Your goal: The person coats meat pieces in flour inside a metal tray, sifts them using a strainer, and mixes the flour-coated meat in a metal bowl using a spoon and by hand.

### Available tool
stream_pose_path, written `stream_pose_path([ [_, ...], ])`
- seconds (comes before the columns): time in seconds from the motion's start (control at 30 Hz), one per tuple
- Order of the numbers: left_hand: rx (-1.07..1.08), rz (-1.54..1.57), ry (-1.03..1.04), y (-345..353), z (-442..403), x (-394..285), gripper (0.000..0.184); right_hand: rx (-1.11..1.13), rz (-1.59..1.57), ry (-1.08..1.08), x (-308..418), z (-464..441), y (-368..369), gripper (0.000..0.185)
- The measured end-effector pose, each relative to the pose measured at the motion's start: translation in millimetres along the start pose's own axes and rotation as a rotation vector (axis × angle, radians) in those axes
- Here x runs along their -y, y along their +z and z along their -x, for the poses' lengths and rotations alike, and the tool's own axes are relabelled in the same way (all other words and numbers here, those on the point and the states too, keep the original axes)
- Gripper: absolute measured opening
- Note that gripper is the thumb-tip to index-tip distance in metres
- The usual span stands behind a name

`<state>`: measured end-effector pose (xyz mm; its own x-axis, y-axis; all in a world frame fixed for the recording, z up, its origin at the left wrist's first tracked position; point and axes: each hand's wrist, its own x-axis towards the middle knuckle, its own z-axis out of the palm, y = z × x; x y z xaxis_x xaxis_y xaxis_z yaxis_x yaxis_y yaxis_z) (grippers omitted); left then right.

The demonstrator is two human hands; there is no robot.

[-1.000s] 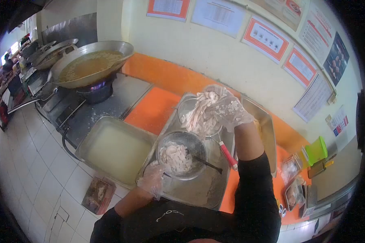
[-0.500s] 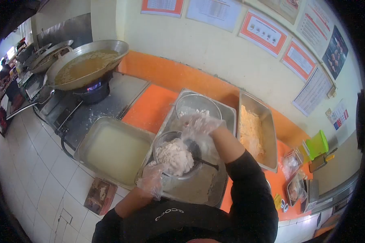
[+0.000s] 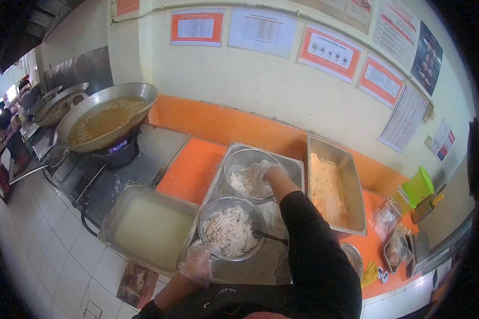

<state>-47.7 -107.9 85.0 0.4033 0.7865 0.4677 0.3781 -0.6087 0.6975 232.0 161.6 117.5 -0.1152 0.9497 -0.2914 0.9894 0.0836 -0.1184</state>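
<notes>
1. The right hand (image 3: 261,173), in a clear glove, reaches into the far bowl (image 3: 230,162), among whitish pieces.
2. The left hand (image 3: 199,264), also gloved, touches the rim of the near bowl (image 3: 258,213), which holds pale strips (image 3: 230,232) and a black handle (image 3: 271,237).
3. Both bowls sit in a metal tray (image 3: 250,272).
4. Left of it, a pan (image 3: 109,219) holds cloudy liquid (image 3: 154,220).
5. Beyond, a wok (image 3: 150,97) of yellowish liquid (image 3: 107,118) sits over a blue flame (image 3: 119,145).

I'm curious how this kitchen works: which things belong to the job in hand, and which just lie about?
In use: left hand, right hand, near bowl, pale strips, far bowl, tray; probably wok.

Seemingly lying about: lime-green container, clear plastic bag.
</notes>
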Motion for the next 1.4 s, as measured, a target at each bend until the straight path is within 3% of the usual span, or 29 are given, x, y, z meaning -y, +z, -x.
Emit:
stream_pose_path([
  [0.07,0.096,-0.089,-0.004,2.6,0.9,11.3,0.051,-0.097,0.018,-0.151,-10.1,-32.6,41.7,0.028],
  [0.13,0.051,0.362,-0.282,28.0,10.9,35.2,0.049,0.035,-0.031,-0.258,-3.9,-39.5,37.7,0.026],
  [0.2,0.047,0.384,-0.276,33.8,17.0,46.9,0.046,0.199,-0.124,-0.382,1.1,-34.7,17.6,0.024],
  [0.23,0.062,0.181,-0.127,28.8,17.1,49.2,0.044,0.219,-0.134,-0.424,4.6,-32.1,17.9,0.023],
  [0.27,0.078,-0.022,0.023,24.4,15.9,48.3,0.041,0.197,-0.114,-0.451,8.1,-31.1,28.6,0.022],
  [0.4,0.031,0.044,-0.047,7.7,4.4,10.6,0.038,-0.03,-0.114,-0.467,11.5,-36.6,87.0,0.018],
  [0.57,0.038,0.017,0.052,5.3,-3.2,8.6,0.032,-0.166,-0.427,-0.543,-9.8,-40.8,16.9,0.015],
  [0.63,-0.073,0.515,-0.243,18.1,5.1,9.8,0.031,-0.4,-0.159,-0.404,13.2,5.9,-21.9,0.014],
  [0.67,-0.088,0.62,-0.4,21.5,6.6,9.7,0.03,-0.513,-0.023,-0.328,18.7,21.7,-33.7,0.013],
  [0.7,-0.121,0.727,-0.557,24.9,8.0,9.5,0.029,-0.532,-0.01,-0.412,10.2,21.5,-27.9,0.013],
  [0.73,-0.113,0.683,-0.724,24.2,9.7,9.8,0.027,-0.549,0.002,-0.495,0.6,22.5,-19.5,0.012],
  [0.8,-0.096,0.555,-0.759,24.9,12.0,25.0,0.025,-0.49,-0.109,-0.511,-6.7,16.7,-20.2,0.013],
  [0.9,-0.047,0.344,-0.508,37.1,18.3,45.4,0.022,-0.198,-0.488,-0.424,10.6,38.5,-49.9,0.017],
  [0.97,0.022,0.19,-0.44,15.4,6.9,12.0,0.022,0.034,-0.777,-0.516,22.1,64.2,-60.5,0.021],
  [1.07,0.059,-0.1,-0.16,-16.7,-12.3,-39.5,0.025,0.039,-0.622,-0.587,-19.9,-10.0,15.1,0.029],
  [1.17,-0.143,0.919,-0.67,25.6,6.5,12.0,0.03,-0.116,-0.146,-0.54,-14.5,7.1,13.1,0.038],
  [1.27,-0.173,1.064,-0.836,14.3,2.3,-2.7,0.023,-0.114,0.077,-0.286,-24.9,5.3,37.8,0.042],
  [1.33,-0.138,0.654,-0.44,42.2,21.5,46.4,0.026,-0.089,0.165,-0.091,-36.9,-3.7,59.4,0.043],
  [1.4,-0.084,0.407,-0.284,45.8,31.7,66.9,0.028,-0.044,0.156,-0.004,-34.0,-5.8,46.7,0.043],
])
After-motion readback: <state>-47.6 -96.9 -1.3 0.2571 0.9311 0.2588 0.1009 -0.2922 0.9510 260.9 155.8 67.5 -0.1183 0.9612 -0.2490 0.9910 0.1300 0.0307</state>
